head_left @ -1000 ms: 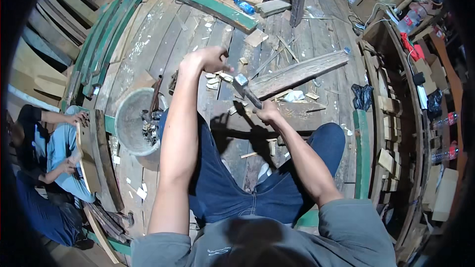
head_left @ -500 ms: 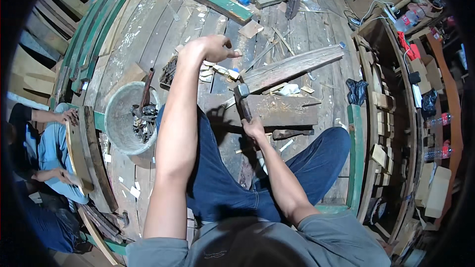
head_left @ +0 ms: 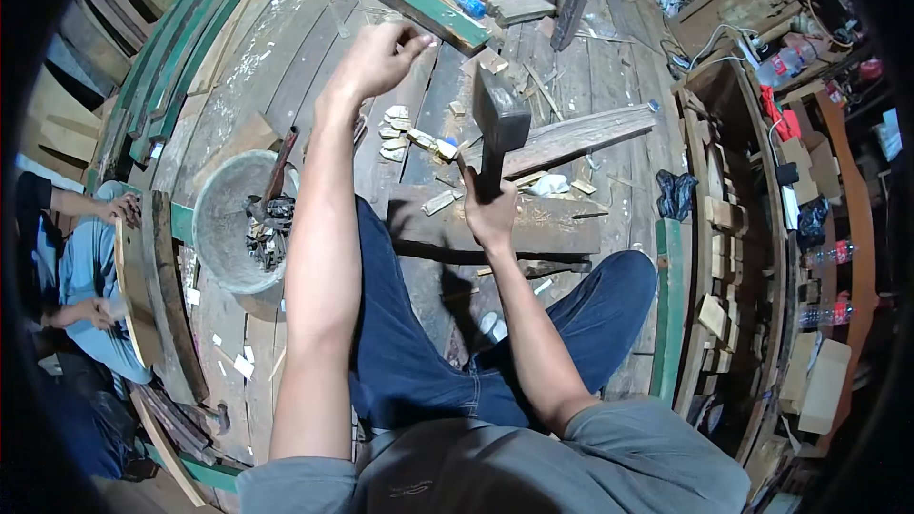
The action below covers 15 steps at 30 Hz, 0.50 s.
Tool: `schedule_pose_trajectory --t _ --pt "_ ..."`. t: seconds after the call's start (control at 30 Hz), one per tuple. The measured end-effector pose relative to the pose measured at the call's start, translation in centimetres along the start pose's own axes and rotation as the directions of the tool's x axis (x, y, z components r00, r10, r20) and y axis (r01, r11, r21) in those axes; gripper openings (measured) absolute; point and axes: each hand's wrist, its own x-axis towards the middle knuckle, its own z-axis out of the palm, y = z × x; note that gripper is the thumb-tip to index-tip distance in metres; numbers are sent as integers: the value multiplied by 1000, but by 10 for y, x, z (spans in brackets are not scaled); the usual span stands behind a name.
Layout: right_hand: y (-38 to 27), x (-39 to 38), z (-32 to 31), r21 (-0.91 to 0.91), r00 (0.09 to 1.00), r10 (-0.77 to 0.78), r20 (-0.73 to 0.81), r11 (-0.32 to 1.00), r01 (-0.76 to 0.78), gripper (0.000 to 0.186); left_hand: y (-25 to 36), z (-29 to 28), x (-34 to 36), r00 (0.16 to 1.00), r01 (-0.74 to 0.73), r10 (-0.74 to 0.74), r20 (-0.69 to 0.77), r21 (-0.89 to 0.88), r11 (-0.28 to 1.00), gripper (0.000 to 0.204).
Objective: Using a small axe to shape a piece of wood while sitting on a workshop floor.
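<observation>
"Hammer moved: head's tipped up toward the camera. Left hand has gone farther out."

"Rest, big to small?"

"Plank floor, beam on it, block nearer the body, basin at left, pale wood bits past the block."

"Hands?"

"Right hand closed round the hammer's handle, raised; head shows past the block's far edge. Left in the air, fingers curled; can't tell if it's pinching anything."

"Good form?"

"My call: firm grip, loose wrist, face square, left fingers clear of the swing."
</observation>
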Motion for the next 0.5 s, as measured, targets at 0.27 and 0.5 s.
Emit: schedule_pose_trajectory --t 0.27,0.5 --pt "145 -48 52 -416 628 708 325 703 -577 36 -6 -3 -6 997 -77 77 5 25 997 33" --pt "121 -36 43 -112 590 739 324 649 -752 36 -12 -10 -18 996 -49 42 79 87 995 37"
